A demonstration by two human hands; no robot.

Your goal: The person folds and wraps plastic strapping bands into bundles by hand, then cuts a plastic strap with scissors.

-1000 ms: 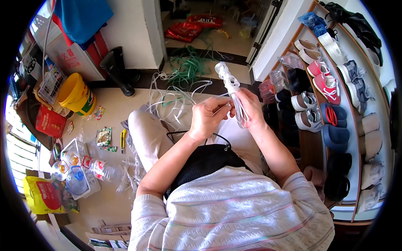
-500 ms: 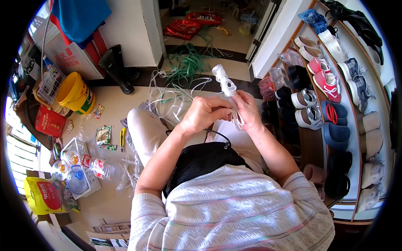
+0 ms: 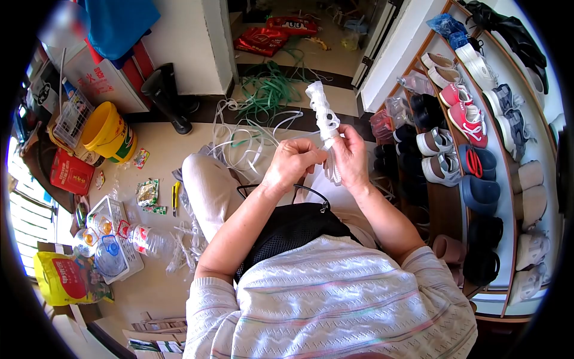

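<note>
Step in hand: fingerwork on the white braid (image 3: 323,113). The right hand (image 3: 351,160) grasps its base; the braid points to 11 o'clock. The left hand (image 3: 292,164), at 9 o'clock, is pinched closed, contents indistinguishable. Next move likely requires steady right-hand support

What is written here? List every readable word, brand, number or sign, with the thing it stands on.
"火器", in red: white cabinet.
Too small or blurred to read: the print on the yellow bucket, red box, yellow bag, bottle label and red bag in the doorway.
</note>
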